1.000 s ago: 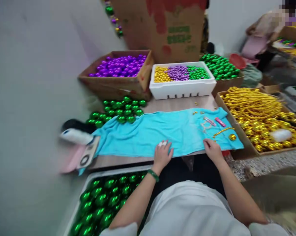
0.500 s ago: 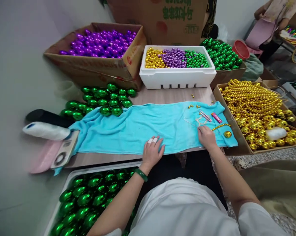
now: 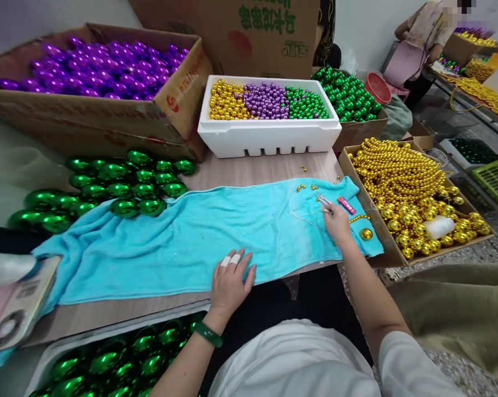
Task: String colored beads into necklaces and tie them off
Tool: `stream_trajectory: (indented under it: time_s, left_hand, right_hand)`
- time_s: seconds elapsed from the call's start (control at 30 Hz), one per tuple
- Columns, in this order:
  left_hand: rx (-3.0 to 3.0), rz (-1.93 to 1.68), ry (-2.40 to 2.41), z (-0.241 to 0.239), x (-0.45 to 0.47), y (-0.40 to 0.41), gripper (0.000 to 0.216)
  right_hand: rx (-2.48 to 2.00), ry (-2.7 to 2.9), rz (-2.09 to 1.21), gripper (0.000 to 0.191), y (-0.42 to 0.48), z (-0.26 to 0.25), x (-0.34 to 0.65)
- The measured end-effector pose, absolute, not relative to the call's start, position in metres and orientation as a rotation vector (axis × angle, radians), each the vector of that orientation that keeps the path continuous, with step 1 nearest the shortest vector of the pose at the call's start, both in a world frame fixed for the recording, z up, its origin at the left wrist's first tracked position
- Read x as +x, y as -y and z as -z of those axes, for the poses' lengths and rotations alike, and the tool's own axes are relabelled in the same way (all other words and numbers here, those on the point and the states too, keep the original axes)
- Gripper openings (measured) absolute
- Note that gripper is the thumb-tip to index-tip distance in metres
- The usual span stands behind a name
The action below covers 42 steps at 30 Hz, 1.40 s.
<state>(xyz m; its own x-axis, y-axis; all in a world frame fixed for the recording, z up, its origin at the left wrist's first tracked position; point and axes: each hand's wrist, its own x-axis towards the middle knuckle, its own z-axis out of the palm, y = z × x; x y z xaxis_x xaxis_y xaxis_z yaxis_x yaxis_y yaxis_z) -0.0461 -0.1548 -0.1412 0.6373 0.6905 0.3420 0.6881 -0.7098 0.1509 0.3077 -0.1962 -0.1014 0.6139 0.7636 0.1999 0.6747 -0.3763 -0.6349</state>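
A turquoise towel (image 3: pixel 199 234) lies spread along the wooden table. My left hand (image 3: pixel 231 278) rests flat on its near edge, fingers stretched out, two fingertips wrapped in white tape. My right hand (image 3: pixel 336 220) reaches to the towel's right end, fingers pinched at a thin thread and small snips (image 3: pixel 324 200). Beside them lie a pink lighter (image 3: pixel 346 205), a short string of gold beads (image 3: pixel 358 219), one gold ball (image 3: pixel 366 234) and several loose gold beads (image 3: pixel 302 187).
Green balls (image 3: pixel 120 184) are heaped on the table's left. Behind stand a box of purple balls (image 3: pixel 96 66), a white foam box (image 3: pixel 269 135) of gold, purple and green beads, and a box of green balls (image 3: pixel 348 96). Gold beads (image 3: pixel 401 176) fill the right box. Another person (image 3: pixel 418 38) works far right.
The view has tilted down and closer. My right hand moved forward from the towel's near edge to the thread and snips. My left hand stayed flat on the towel.
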Motion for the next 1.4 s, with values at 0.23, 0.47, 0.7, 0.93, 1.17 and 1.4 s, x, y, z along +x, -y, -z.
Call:
stream_trajectory:
  time_s: [0.23,0.47,0.7,0.93,1.17,1.4]
  left_hand:
    - [2.831,-0.601,-1.196,0.141,-0.046,0.155,0.038]
    - [2.886,-0.685,-1.154,0.141,-0.045,0.151,0.037]
    - [2.875,-0.679,-1.167,0.138,-0.043,0.153,0.035]
    - [2.831,-0.614,-1.185,0.136,-0.041,0.157,0.036]
    - [2.651,-0.397,-1.278,0.116,-0.053,0.145,0.044]
    - [2.405,-0.163,-1.906,0.095,-0.135,0.056,0.045]
  right_hand:
    - [-1.978,1.029,-0.268,0.027,0.187,0.049,0.354]
    - [-1.815,1.021,-0.3,0.018,0.177,-0.005,0.38]
    - [-1.788,0.931,0.02,0.014,0.183,-0.031,0.408]
    - [-2.3,1.003,0.182,0.015,0.2,0.002,0.431]
    - [-2.379,1.3,0.401,0.036,0.23,0.028,0.394]
    - [-1.934,1.8,0.45,0.029,0.249,0.087,0.308]
